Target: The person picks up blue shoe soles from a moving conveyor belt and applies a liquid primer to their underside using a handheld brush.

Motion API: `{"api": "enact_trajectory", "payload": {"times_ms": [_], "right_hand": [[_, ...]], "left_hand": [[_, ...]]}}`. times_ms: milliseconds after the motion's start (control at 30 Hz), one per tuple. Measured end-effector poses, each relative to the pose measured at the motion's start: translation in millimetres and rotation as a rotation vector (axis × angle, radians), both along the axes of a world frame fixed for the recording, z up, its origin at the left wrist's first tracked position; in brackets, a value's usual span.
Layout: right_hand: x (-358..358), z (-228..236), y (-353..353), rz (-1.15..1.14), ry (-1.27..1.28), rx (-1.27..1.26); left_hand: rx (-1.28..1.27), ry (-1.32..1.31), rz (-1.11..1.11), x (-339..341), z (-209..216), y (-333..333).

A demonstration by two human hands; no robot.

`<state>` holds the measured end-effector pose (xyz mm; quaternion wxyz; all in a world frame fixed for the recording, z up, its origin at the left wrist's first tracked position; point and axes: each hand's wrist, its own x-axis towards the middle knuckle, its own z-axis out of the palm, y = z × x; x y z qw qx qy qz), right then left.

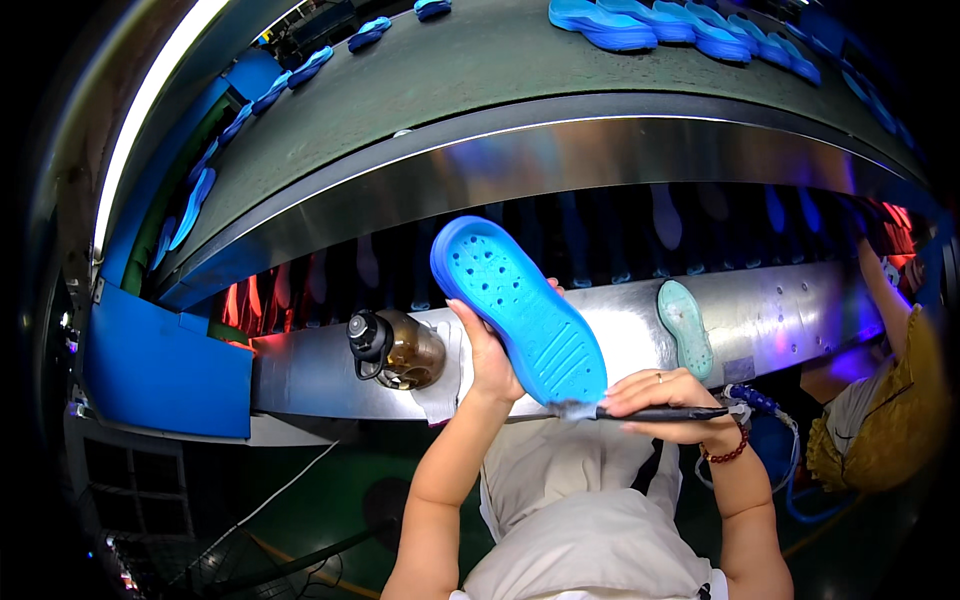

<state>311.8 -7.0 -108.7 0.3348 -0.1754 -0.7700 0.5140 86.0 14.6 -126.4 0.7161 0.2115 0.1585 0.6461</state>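
Note:
A bright blue shoe sole point(520, 310), with round holes at its far end and ridges near its heel, is held up over the metal ledge. My left hand point(488, 355) grips it along its left edge, and some fingertips show on the far right edge. In my right hand point(665, 395) is a brush with a black handle point(680, 412). Its bristles point(575, 409) are at the heel end of the sole; whether they touch it I cannot tell. A pale green sole point(685, 328) lies on the ledge to the right.
A brown bottle with a black lid point(415, 355) stands left on the metal ledge point(760, 310). Beyond is a green conveyor belt point(420, 110) carrying several blue soles point(650, 25). More soles sit in the dark, partly red-lit space beneath. A co-worker's yellow sleeve point(890, 410) is at right.

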Motion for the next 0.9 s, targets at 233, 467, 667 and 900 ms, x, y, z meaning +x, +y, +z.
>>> {"api": "enact_trajectory", "payload": {"times_ms": [233, 467, 667, 900], "right_hand": [[-4.7, -12.7, 0.9, -0.138, 0.492, -0.562], [-21.4, 7.9, -22.2, -0.201, 0.098, -0.077], [-24.5, 7.4, -12.4, -0.219, 0.181, -0.049], [-10.6, 21.6, 5.4, -0.248, 0.024, 0.089]], "left_hand": [[-0.008, 0.001, -0.013, 2.3, 28.8, -2.9], [-0.017, -0.027, -0.055, 24.9, -0.4, -27.8], [0.035, -0.13, -0.094, 22.4, -2.4, -18.6], [-0.061, -0.035, -0.155, 16.3, -7.9, -15.9]]}}
